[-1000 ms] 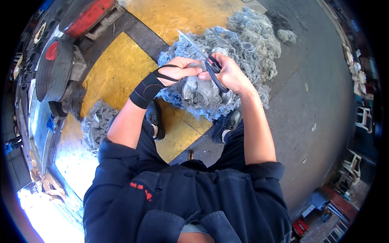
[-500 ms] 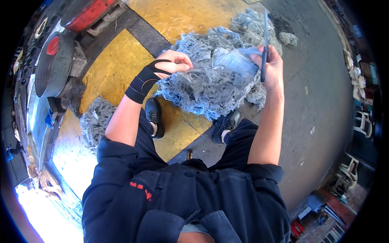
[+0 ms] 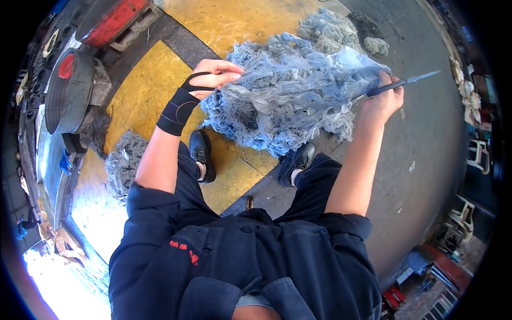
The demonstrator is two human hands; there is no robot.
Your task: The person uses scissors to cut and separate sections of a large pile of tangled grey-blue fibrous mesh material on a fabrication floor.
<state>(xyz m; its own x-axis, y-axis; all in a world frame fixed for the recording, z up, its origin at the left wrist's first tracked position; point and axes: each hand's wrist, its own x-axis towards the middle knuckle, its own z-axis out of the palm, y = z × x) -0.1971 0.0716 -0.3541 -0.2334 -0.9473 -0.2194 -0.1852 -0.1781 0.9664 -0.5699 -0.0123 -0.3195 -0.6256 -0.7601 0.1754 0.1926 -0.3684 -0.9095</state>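
A large heap of tangled grey-blue fibre waste [image 3: 266,114] lies on the floor in front of my feet. My left hand [image 3: 213,76], with a black wrist brace around its wrist, pinches the near-left edge of a stretched layer of this fibre. At the heap's right side my right hand [image 3: 388,100] is closed around a dark-handled knife [image 3: 404,83], its thin blade pointing right and slightly away from me. The same hand grips the layer's pale bluish right end, so the strands are drawn out flat between both hands. My fingertips on the left are partly covered by fibre.
Smaller fibre clumps lie at far right [image 3: 376,46] and beside my left leg [image 3: 127,160]. Two round drums, one dark [image 3: 68,96] and one red-topped [image 3: 109,24], stand at left. White plastic stools [image 3: 478,156] line the right edge. My black shoes [image 3: 200,152] are close to the heap.
My right hand has moved right with the knife and the fibre's end; the blade has swung from pointing away to pointing right. My left hand has shifted slightly left, and the layer is stretched wider.
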